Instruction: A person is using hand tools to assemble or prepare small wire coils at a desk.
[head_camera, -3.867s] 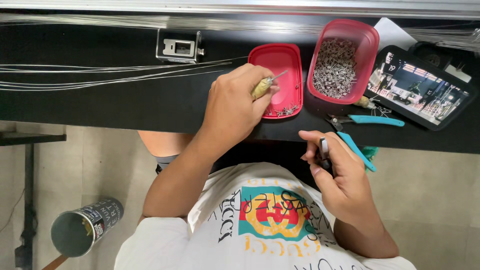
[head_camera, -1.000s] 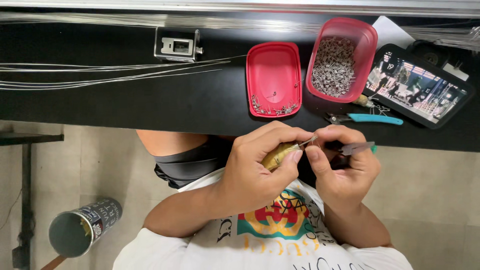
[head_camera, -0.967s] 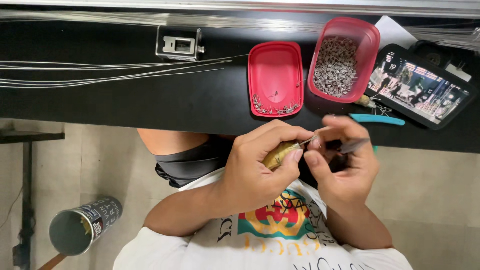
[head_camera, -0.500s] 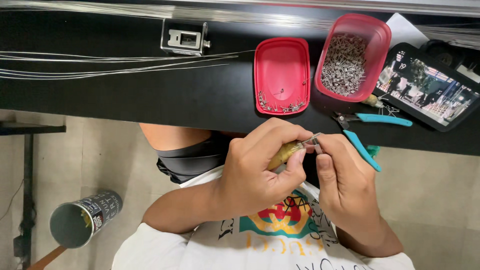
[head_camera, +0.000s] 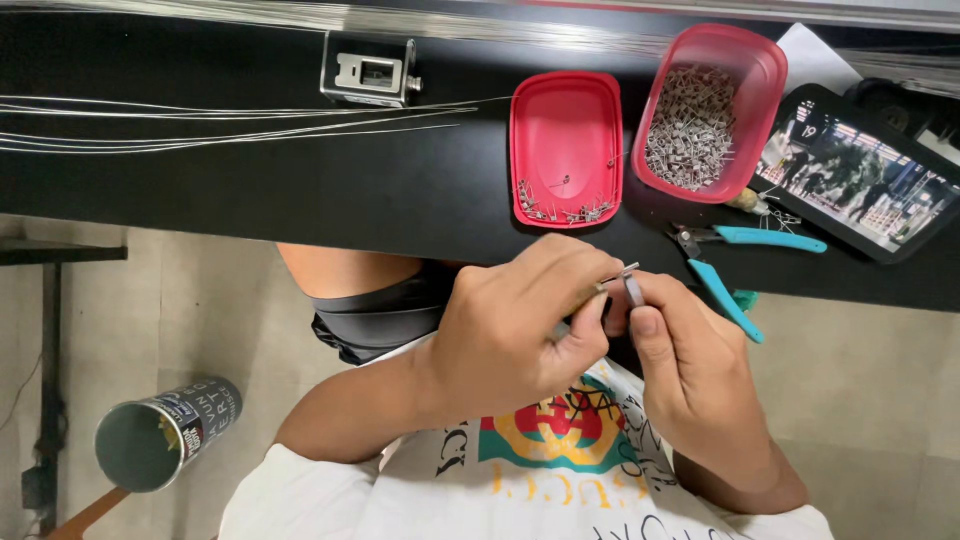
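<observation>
Head cam, only one view here. Both hands are working right at the near edge of the black table (head_camera: 300, 190), just below the red lid tray (head_camera: 565, 145). The left hand (head_camera: 520, 325) is curling tight around a thin tool handle, so its fingers are pressed together on that. The right hand (head_camera: 690, 370) is pinching a small metal piece (head_camera: 632, 288) between thumb and forefinger. That piece is sitting between the two hands, its long axis pointing up toward the tray, and the tool's thin tip (head_camera: 618, 274) is meeting it from the left, so both hands are about equally near. The blue-handled pliers (head_camera: 745, 262) are lying just right of the tray, under the pink tub of metal bits (head_camera: 700, 110). Compared with half a second ago, the hands are sitting a touch closer together and the handle is more hidden in the fist.
</observation>
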